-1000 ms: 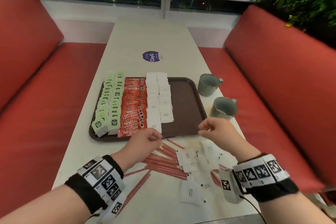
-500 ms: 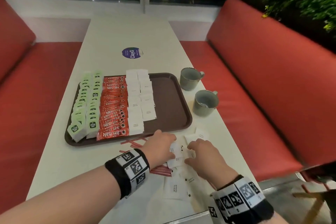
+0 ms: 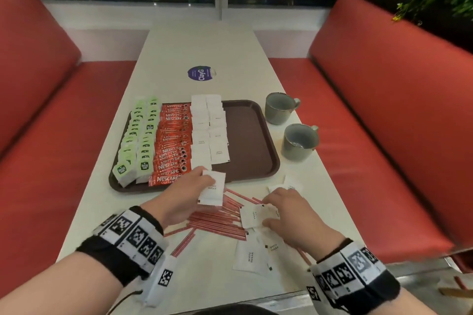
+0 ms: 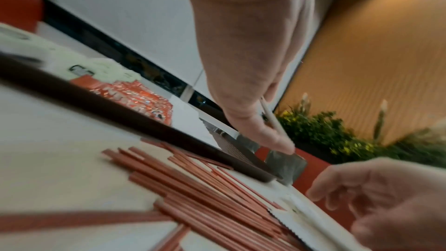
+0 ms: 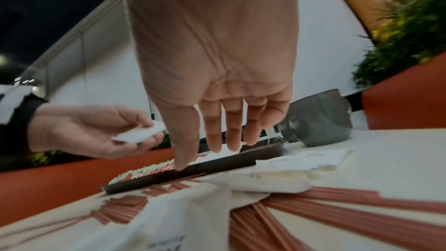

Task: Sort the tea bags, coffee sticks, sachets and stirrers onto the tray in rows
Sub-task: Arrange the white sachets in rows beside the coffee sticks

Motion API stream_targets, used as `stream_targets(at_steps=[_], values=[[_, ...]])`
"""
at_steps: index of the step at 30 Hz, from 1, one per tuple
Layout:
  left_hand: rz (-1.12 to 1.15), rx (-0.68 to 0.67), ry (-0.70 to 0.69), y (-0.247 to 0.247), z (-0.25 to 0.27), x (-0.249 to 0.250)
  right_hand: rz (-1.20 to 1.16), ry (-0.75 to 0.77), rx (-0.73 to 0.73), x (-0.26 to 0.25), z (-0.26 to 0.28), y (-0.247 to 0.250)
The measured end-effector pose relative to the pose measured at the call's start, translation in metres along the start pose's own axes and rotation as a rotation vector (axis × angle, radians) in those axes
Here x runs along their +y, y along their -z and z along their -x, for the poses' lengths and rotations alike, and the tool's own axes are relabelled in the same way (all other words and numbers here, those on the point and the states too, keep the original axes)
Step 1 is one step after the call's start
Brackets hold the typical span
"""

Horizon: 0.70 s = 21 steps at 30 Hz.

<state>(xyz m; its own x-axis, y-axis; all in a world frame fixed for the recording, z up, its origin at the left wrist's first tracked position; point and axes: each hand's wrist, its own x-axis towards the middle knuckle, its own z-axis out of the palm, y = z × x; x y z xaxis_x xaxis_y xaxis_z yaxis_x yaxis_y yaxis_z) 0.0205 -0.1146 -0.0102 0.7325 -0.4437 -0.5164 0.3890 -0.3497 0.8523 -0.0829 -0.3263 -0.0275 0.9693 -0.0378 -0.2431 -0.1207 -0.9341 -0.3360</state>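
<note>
Head view: left hand [image 3: 183,193] pinches a white sugar sachet [image 3: 212,188] just above the near rim of the tray [image 3: 252,135]; the tea bags [image 3: 138,140], coffee sticks [image 3: 174,146] and sachet rows [image 3: 208,130] lie beyond its fingertips. Right hand [image 3: 294,215] rests with fingers spread on loose sachets [image 3: 253,216]; stirrers [image 3: 217,220] lie between the hands.

Left wrist view: thumb and fingers [image 4: 270,140] grip the sachet edge-on, stirrers [image 4: 193,178] below them.

Right wrist view: fingers [image 5: 231,131] straight, slightly apart, pointing down at sachets [image 5: 277,177]; mug [image 5: 318,117] just beyond them.
</note>
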Motion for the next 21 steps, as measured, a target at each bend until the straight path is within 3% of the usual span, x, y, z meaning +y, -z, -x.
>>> stream_targets(at_steps=[3, 9, 14, 18, 21], values=[[0.38, 0.0, 0.044, 0.002, 0.02, -0.003, 0.208, 0.07, -0.096, -0.011, -0.015, -0.003], [0.45, 0.059, 0.067, 0.011, 0.041, -0.015, 0.329, 0.086, -0.158, -0.023, -0.031, -0.006], [0.327, 0.076, 0.033, 0.02, 0.04, -0.026, 0.03, 0.003, -0.179, -0.035, -0.033, 0.0], [0.095, -0.048, -0.05, 0.016, 0.036, -0.02, -0.228, 0.034, -0.158, -0.062, -0.022, 0.028], [-0.074, -0.194, -0.176, 0.009, 0.035, -0.012, -0.17, 0.116, -0.165, -0.087, -0.019, 0.04]])
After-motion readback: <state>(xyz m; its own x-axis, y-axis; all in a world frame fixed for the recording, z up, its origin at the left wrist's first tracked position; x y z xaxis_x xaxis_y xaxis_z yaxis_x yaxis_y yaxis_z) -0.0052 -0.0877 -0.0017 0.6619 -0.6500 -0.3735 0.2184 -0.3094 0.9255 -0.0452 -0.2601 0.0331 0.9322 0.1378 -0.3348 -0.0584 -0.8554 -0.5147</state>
